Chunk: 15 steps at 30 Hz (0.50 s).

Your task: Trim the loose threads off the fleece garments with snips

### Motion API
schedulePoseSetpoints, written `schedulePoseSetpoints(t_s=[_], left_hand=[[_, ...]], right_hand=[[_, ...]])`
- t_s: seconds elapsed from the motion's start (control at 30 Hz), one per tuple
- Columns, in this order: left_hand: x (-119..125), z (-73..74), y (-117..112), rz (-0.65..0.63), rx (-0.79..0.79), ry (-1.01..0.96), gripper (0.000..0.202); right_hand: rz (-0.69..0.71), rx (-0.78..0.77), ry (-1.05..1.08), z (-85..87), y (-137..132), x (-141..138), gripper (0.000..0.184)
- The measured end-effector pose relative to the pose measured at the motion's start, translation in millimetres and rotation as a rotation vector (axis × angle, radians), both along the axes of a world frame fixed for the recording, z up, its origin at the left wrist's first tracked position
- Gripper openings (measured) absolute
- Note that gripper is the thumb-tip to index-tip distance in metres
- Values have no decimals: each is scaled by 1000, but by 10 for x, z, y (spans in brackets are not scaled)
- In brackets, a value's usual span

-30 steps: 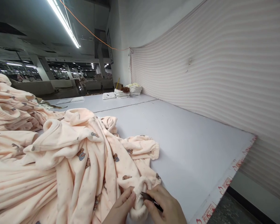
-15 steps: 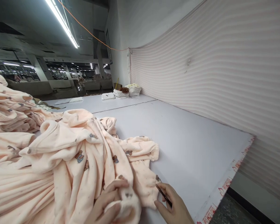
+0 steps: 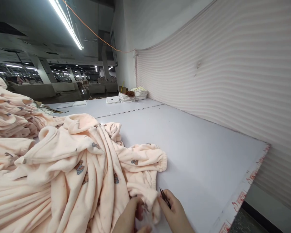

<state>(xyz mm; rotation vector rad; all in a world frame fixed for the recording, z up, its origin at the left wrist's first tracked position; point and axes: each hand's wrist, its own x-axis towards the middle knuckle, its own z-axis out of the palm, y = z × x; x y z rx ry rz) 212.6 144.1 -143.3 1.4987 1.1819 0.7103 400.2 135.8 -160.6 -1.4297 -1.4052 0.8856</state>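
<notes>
A peach fleece garment printed with small bears lies bunched across the table before me. My left hand grips the garment near its lower right end; some of its fingers are blurred and partly hidden by the cloth. Just right of it, my right hand is closed around small dark thread snips. Their two pointed blades stick up past the fingers, slightly apart. The right fingertips are at the edge of the held cloth, and whether they pinch it I cannot tell.
More peach garments are heaped at the left. Folded white cloth stacks stand at the far end of the pale table. A striped fabric sheet hangs along the right side. The table's right edge carries red-printed tape.
My left hand has moved right, drawing a different part of the garment toward my right hand. The snips now point up with their blades showing apart. The view has shifted slightly.
</notes>
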Motion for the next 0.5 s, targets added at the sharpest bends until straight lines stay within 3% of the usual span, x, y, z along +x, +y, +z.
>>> schedulePoseSetpoints(t_s=[0.1,0.23,0.3,0.37,0.43,0.5], left_hand=[[157,40,38,95,136,51,25],[165,143,66,79,113,-110,28],[128,177,89,-45,-35,-170,20],[105,181,115,-160,-275,-292,9],[107,163,137,-161,-493,-523,10],[116,143,155,-96,-604,-738,16]], right_hand=[[-9,10,104,10,-41,-110,25],[-272,140,-111,56,-76,-161,18],[-385,206,-262,94,-72,-173,12],[-401,266,-364,130,-51,-192,10],[-354,272,-375,160,-16,-209,10],[-269,204,-323,196,18,-204,14]])
